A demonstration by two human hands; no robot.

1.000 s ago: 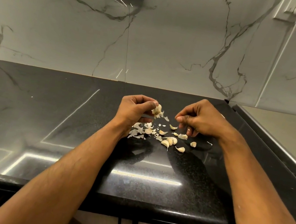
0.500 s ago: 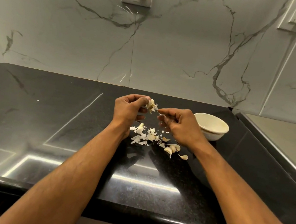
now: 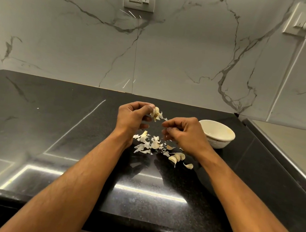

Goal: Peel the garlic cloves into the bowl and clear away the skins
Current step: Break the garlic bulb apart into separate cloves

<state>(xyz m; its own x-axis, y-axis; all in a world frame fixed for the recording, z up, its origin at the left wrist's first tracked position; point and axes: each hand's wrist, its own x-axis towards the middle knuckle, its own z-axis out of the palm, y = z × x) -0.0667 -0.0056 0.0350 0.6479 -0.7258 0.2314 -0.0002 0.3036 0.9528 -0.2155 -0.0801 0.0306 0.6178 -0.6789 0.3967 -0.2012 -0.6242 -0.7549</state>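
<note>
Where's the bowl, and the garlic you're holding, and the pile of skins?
bowl (image 3: 222, 135), head view, on its front rim.
garlic (image 3: 156, 114), head view, on the middle of the clump.
skins (image 3: 145, 144), head view, on the middle of the pile.

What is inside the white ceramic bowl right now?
The white ceramic bowl shows only bare pale inner wall; no cloves visible. Its near left part and floor are hidden behind the right hand.

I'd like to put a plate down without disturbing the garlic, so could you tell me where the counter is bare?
The black counter is bare left of the left hand, back to the marble wall, and along the front edge under both forearms. It is crowded between the hands: skins and cloves, with the bowl behind the right hand.
</note>
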